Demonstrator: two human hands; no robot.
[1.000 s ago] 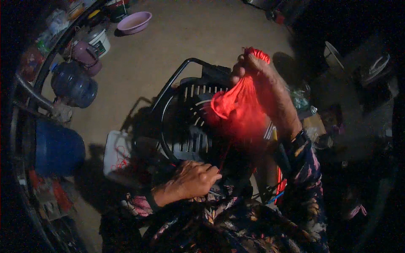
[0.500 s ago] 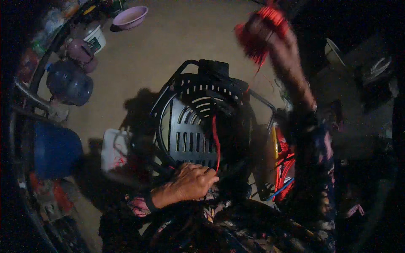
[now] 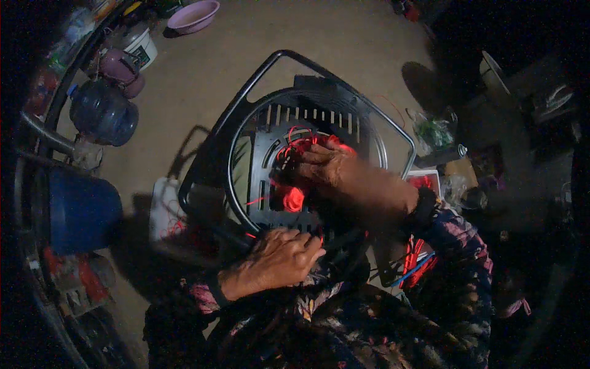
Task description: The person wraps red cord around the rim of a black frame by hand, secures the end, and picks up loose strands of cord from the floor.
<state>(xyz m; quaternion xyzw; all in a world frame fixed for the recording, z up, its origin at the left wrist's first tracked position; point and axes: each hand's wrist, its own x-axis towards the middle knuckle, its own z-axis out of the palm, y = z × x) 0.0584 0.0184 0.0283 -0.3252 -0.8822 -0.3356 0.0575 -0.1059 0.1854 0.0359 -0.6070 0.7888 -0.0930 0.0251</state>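
A black chair frame [image 3: 252, 80] with a round slotted plastic back [image 3: 270, 132] lies tilted in front of me, resting against my lap. My right hand [image 3: 322, 163] is over the middle of the slotted panel, closed on a bundle of red cord [image 3: 294, 198] that loops around its fingers. My left hand [image 3: 283, 258] grips the near rim of the round panel, fingers curled over its edge. Thin red strands trail across the slots beside the bundle.
On the earthen floor at left stand a blue barrel [image 3: 83, 212], a large water bottle [image 3: 104, 114], a white bucket [image 3: 140, 46] and a pink basin [image 3: 193, 15]. A white bag [image 3: 165, 212] lies beside the chair. More red cords [image 3: 415, 255] and clutter sit at right.
My right hand, raised high and pulling the red cord up and away half a second ago, has come down onto the middle of the slotted panel. My left hand has stayed on the rim.
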